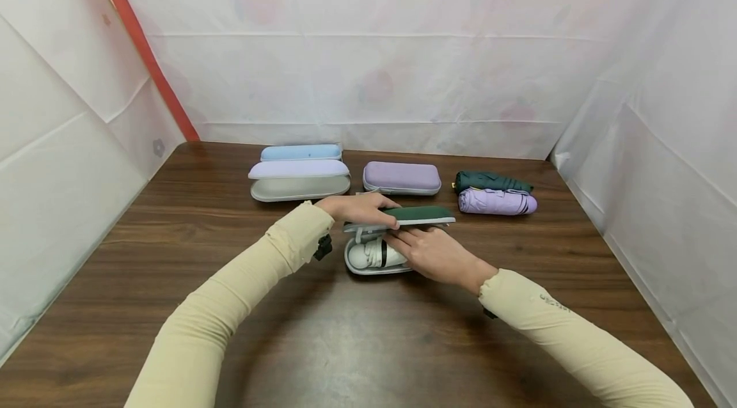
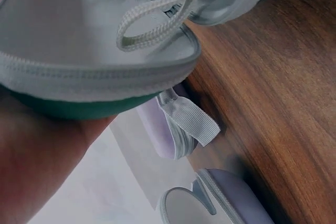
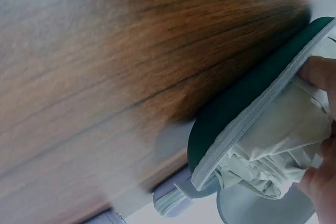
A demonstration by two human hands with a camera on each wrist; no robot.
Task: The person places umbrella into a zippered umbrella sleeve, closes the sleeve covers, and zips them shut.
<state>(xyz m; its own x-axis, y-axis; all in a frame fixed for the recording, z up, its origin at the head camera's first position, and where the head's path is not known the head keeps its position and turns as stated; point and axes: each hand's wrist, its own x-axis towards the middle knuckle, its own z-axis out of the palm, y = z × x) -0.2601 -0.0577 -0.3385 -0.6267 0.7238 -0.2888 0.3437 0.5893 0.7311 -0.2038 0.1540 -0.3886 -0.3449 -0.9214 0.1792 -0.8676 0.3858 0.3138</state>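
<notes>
A green zip case [image 1: 426,213] lies unfolded in front of me, its lid raised at a slant. My left hand [image 1: 363,208] holds that lid by its edge. In the left wrist view the lid's pale lining [image 2: 68,30] and a white cord loop [image 2: 157,22] show. A folded white umbrella [image 1: 393,254] with a dark band lies in the case's lower half. My right hand [image 1: 434,253] grips the umbrella within the case, under the lid. The right wrist view shows its thumb [image 3: 317,74] beside the pale fabric [image 3: 283,140]; part of the hand is cut off.
Behind stand a blue case [image 1: 301,152], a lavender case [image 1: 299,169] with its lid raised and a closed purple case [image 1: 401,176]. Farther right lie a dark green folded umbrella [image 1: 492,180] and a lilac one [image 1: 496,202]. White sheeting [image 1: 374,75] encloses the wooden table [image 1: 173,254].
</notes>
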